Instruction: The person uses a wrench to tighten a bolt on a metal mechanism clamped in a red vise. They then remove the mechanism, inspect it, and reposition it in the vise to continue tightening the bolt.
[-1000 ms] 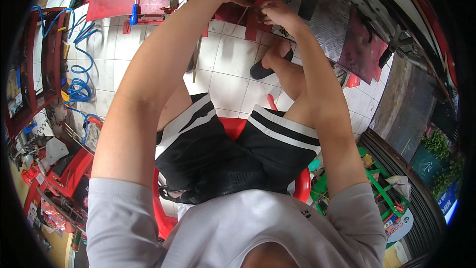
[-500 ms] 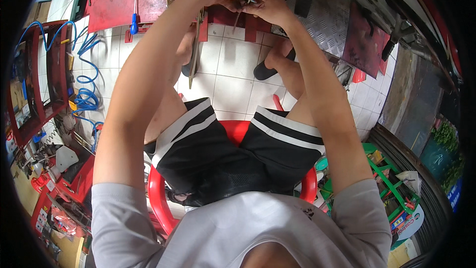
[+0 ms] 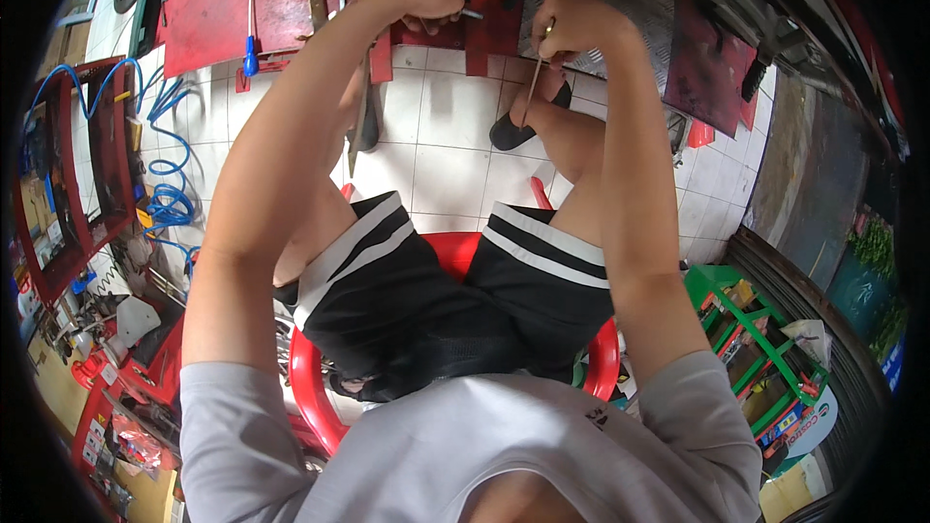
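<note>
My left hand is closed above the front edge of a red metal work surface. From its fingers sticks a short silver pin-like piece. To the right, my right hand pinches a thin brownish metal rod that points downward. A small brass-coloured spot shows at its fingers. Below my left wrist, a long flat metal strip hangs down past the surface's edge; its upper end is hidden by my forearm, so I cannot tell what holds it. A blue-handled screwdriver lies at the left.
A diamond-plate metal sheet lies at the far right. Coiled blue hose hangs at the left beside a red rack. A green-framed rack stands at the right. I sit on a red chair over white floor tiles.
My hands, together half a second ago, have come apart. The right hand moved right with the thin rod; the left shifted slightly left and down. The view has shifted a little.
</note>
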Motion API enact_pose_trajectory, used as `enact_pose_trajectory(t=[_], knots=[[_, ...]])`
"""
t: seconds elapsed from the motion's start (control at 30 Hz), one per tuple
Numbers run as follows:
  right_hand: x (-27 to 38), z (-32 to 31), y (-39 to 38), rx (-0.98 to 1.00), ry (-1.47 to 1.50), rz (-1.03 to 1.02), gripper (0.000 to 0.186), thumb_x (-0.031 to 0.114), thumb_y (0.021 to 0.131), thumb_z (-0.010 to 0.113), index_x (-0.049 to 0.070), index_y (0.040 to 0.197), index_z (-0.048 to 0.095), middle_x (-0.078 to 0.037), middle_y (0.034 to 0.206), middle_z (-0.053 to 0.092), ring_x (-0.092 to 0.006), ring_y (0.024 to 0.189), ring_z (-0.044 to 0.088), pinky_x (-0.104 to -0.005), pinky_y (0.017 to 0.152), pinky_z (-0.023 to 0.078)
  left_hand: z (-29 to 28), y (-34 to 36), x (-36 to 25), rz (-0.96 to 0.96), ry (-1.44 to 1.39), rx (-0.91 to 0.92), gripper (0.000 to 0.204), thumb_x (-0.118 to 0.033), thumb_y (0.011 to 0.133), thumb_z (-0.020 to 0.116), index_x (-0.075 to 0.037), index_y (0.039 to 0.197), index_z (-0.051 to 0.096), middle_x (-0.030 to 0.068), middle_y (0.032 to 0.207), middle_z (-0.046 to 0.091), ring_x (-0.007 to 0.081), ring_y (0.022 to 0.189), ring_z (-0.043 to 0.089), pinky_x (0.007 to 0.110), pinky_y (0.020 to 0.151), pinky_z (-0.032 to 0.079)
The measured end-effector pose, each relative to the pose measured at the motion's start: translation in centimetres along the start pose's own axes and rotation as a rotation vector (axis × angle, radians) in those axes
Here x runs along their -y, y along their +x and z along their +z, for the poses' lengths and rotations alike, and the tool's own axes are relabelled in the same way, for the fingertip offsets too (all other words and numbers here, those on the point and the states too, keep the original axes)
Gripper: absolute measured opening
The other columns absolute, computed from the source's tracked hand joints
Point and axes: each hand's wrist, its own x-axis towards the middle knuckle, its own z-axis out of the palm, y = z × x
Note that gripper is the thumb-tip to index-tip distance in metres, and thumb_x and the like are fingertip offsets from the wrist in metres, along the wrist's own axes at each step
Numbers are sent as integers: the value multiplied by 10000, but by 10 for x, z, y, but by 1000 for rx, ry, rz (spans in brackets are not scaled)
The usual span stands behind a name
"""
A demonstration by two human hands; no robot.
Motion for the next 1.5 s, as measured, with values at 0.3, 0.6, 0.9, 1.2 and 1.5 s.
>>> enact_pose_trajectory(t=[0.3, 0.6, 0.9, 1.2, 1.5], knots=[[-46, -54, -59, -96, 268, 67, 158, 48, 739, 702, -28, 877, 711, -114, 812, 714, -183, 727, 701, -290, 647, 574, 75, 86, 11, 438, 564, -380, 237, -121, 750, 624, 12, 937, 680, 226, 875, 679, 379, 827, 668, 448, 753, 554], [-77, -63, -85, -181, 306, -6, 169, 73, 735, 726, -30, 868, 710, -118, 826, 717, -187, 734, 692, -302, 648, 564, 138, 177, -4, 396, 480, -529, 386, -132, 749, 635, -53, 1127, 646, 203, 1095, 655, 388, 1092, 593, 460, 957, 484], [-77, -70, -98, -202, 318, -89, 173, 76, 736, 730, -28, 872, 712, -119, 833, 717, -187, 737, 691, -301, 648, 563, 158, 183, 15, 517, 536, -630, 331, -142, 766, 631, -40, 1081, 623, 188, 1042, 640, 371, 983, 608, 470, 866, 492], [-73, -69, -101, -202, 308, -108, 176, 79, 737, 734, -26, 877, 713, -121, 839, 717, -187, 740, 689, -300, 648, 561, 165, 177, 14, 396, 672, -569, 177, -146, 787, 598, -39, 913, 661, 167, 944, 646, 356, 930, 621, 469, 817, 506], [-67, -69, -103, -201, 301, -119, 179, 82, 738, 739, -23, 882, 715, -122, 846, 717, -186, 744, 688, -299, 649, 560, 158, 188, 23, 509, 616, -640, 153, -159, 795, 594, -53, 877, 670, 171, 925, 637, 366, 928, 616, 462, 815, 513]])
